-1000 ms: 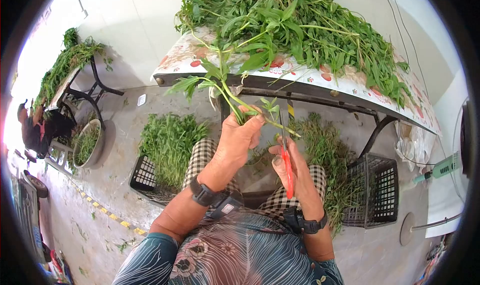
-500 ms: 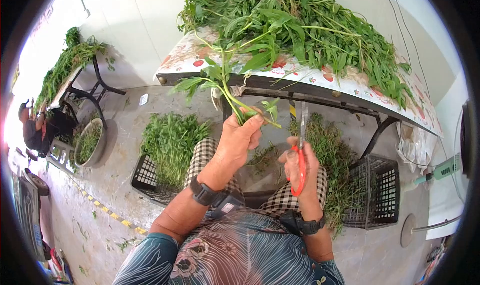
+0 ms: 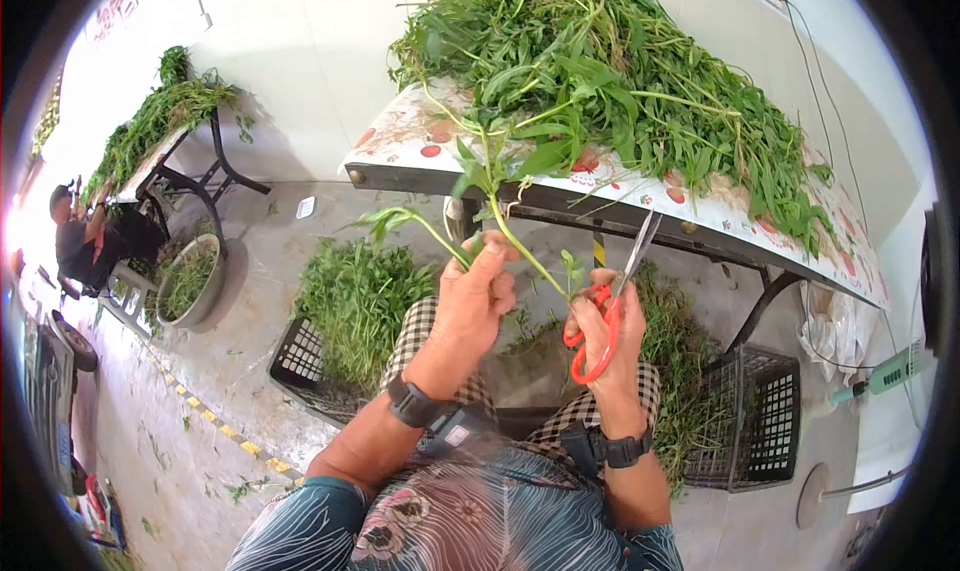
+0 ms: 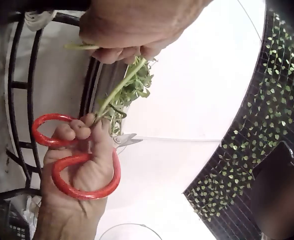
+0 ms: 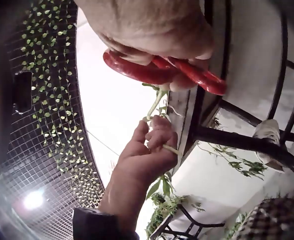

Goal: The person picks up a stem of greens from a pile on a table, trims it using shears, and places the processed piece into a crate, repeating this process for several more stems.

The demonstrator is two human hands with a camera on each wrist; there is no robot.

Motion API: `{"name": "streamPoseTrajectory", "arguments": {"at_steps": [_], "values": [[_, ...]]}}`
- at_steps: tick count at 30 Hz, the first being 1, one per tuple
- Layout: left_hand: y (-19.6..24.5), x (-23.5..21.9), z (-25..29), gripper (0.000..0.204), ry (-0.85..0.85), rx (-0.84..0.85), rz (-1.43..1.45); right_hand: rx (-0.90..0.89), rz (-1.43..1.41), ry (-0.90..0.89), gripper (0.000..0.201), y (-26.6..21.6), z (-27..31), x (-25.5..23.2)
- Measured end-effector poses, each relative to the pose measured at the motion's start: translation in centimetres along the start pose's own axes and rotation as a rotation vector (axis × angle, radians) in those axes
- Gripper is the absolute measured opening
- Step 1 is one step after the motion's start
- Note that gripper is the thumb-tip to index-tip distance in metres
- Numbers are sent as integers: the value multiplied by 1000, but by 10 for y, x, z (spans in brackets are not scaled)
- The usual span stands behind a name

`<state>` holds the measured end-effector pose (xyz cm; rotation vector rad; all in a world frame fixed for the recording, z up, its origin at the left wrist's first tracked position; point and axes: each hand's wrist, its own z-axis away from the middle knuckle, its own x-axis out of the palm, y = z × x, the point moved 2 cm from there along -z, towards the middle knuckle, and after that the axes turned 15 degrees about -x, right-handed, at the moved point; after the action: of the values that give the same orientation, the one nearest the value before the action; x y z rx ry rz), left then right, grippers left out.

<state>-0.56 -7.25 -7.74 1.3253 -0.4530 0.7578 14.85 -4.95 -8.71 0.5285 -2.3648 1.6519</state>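
In the head view my left hand [image 3: 468, 301] grips a leafy green stalk [image 3: 428, 229] between thumb and fingers. A forked stem [image 3: 532, 255] of it slants down to my right hand [image 3: 622, 346], whose fingertips pinch its lower end. That same hand holds red-handled scissors [image 3: 638, 251], their blades pointing up and away from the stem. From the left wrist, the red handle loops [image 4: 116, 182] lie about the right fingers, and the thumb and fingertips meet on the stem [image 4: 122, 85]. The right wrist view shows the left fingers [image 5: 159, 132] curled at the stalk.
A heap of greens [image 3: 620, 81] covers the table [image 3: 400, 151] ahead. Trimmed greens [image 3: 365, 291] stand in a black crate by my left knee; another crate [image 3: 770, 421] and loose stems [image 3: 675, 341] lie right. Far left, a person [image 3: 85, 236] sits near a tub [image 3: 205, 301].
The right hand, holding the scissors, has moved from the cut end up to the stem and now pinches it. The scissors tilt right, and the two stems have been spread apart.
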Motion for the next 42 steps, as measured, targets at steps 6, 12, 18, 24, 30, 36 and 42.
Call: {"name": "streamPoseTrajectory", "arguments": {"at_steps": [6, 12, 18, 24, 30, 36, 42], "values": [[-5, -15, 1, 12, -50, -64, -83, -66, 152, -178, 29, 9, 10, 10], [15, -21, 14, 11, -25, 59, -163, -24, 256, -413, 31, 9, 10, 26], [68, -71, 19, 17, 114, 138, 28, 143, 96, -546, 38, 10, -5, 31], [65, -99, 27, 23, 176, 204, -182, 187, 0, -738, 56, -13, -21, 48], [69, -98, 38, 26, 192, 262, -264, 287, 3, -908, 60, -28, -46, 75], [73, -99, 35, 27, 272, 361, -439, 348, -226, -953, 69, -11, -73, 104], [123, -65, 37, 30, 240, 382, -210, 447, -127, -950, 81, -27, -104, 118]]}}
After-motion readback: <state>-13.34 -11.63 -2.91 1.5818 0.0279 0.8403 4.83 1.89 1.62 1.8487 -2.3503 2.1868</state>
